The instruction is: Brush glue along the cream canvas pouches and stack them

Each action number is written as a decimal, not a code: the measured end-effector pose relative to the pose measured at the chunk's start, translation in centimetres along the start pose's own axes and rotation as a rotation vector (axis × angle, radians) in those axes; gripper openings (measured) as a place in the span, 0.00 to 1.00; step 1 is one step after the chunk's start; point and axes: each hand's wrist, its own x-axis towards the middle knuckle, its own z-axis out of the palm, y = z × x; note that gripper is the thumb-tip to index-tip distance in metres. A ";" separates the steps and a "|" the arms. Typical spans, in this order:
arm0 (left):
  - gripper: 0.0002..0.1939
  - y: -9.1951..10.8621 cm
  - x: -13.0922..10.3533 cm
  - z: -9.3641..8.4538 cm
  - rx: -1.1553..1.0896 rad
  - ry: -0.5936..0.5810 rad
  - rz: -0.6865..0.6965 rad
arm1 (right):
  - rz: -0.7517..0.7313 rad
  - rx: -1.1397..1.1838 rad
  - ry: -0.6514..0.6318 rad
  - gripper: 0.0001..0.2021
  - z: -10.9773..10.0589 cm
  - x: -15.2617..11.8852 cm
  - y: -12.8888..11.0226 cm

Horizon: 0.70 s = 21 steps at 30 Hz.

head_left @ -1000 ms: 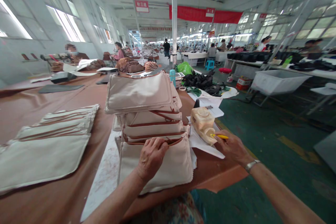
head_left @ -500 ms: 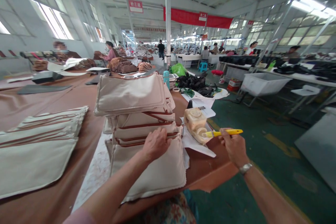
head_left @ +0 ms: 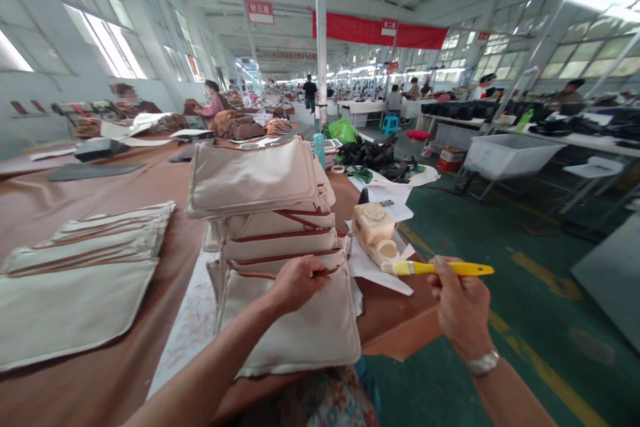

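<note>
My right hand (head_left: 461, 303) is closed around the yellow handle of a flat paintbrush (head_left: 419, 268), its pale bristles pointing left. Those bristles hover just below the round mouth of a cream plastic jug (head_left: 373, 223), apart from it. My left hand (head_left: 299, 283) is closed at the brown-trimmed top edge of the front cream fabric piece (head_left: 300, 333), seemingly pinching that edge between thumb and fingers. Behind it, more cream pieces with brown edging lie overlapped in a stack (head_left: 255, 180), the topmost ones raised at the back.
Another row of overlapped cream pieces (head_left: 75, 307) lies left on the brown sheet covering the table (head_left: 170, 280). White paper (head_left: 370, 277) sits under the jug. A turquoise bottle (head_left: 319, 150) and black scraps (head_left: 375, 159) are farther back. Several people work in the distance.
My right hand has drawn the brush out of the jug's mouth, rightward and slightly down. My left hand has dropped a little, its fingers closing on the front piece's edge.
</note>
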 end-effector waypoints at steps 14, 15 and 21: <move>0.08 1.6 -3.5 -2.0 -0.444 -0.065 0.106 | -0.176 0.108 -0.143 0.20 3.9 -5.1 -6.4; 0.08 1.7 -3.7 -2.0 -0.449 -0.065 0.108 | -0.169 0.124 -0.172 0.20 3.9 -5.5 -6.5; 0.05 2.8 -5.7 -2.0 -0.401 0.039 0.152 | -0.173 0.105 -0.245 0.20 3.6 -6.4 -6.4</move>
